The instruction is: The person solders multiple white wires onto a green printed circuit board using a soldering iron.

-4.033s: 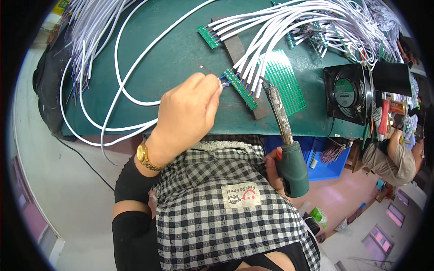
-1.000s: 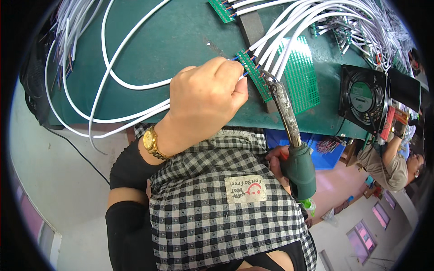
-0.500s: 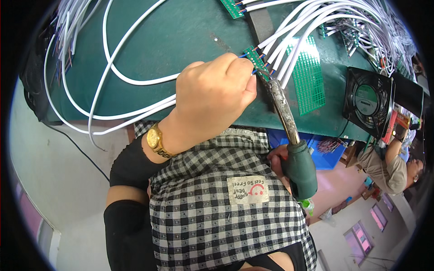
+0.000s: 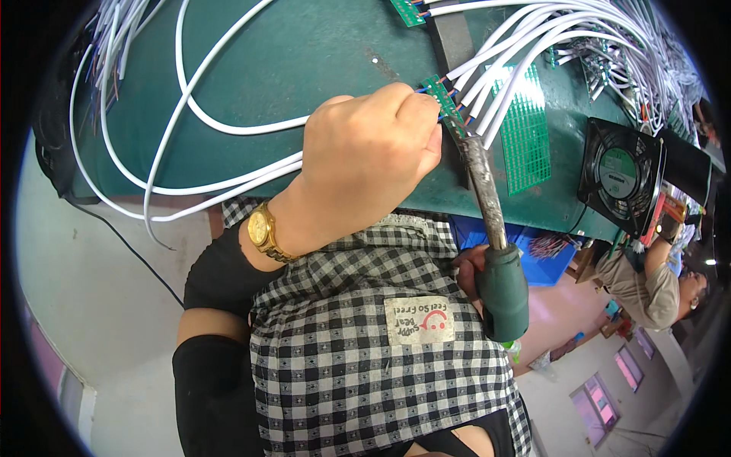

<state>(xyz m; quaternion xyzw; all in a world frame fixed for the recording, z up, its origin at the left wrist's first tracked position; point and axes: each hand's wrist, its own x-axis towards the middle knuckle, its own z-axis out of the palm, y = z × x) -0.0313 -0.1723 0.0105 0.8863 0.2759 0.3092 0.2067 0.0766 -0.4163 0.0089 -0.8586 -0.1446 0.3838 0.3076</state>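
My left hand (image 4: pixel 373 145) is closed round the end of a white cable (image 4: pixel 251 128), whose blue wire shows beyond the fingers at the edge of a small green circuit board (image 4: pixel 439 97). My right hand (image 4: pixel 470 268), mostly hidden behind the handle, grips a soldering iron (image 4: pixel 502 289) with a dark green grip and a scorched metal barrel. The iron's tip meets the lower part of the board, close to my left fingers. On the board's right side, several white cables (image 4: pixel 481 95) are joined by their coloured wires.
A dark metal bar (image 4: pixel 451 42) lies beneath the board, with another green board (image 4: pixel 409 11) at its far end. To the right are a perforated green panel (image 4: pixel 527 137), a black fan (image 4: pixel 620 171) and heaped cables. Another person (image 4: pixel 647 282) sits at the far right.
The board, my left hand and the iron's tip appear slightly farther right in the picture, as do the bar and the other board. Both grips and the iron's contact look the same.
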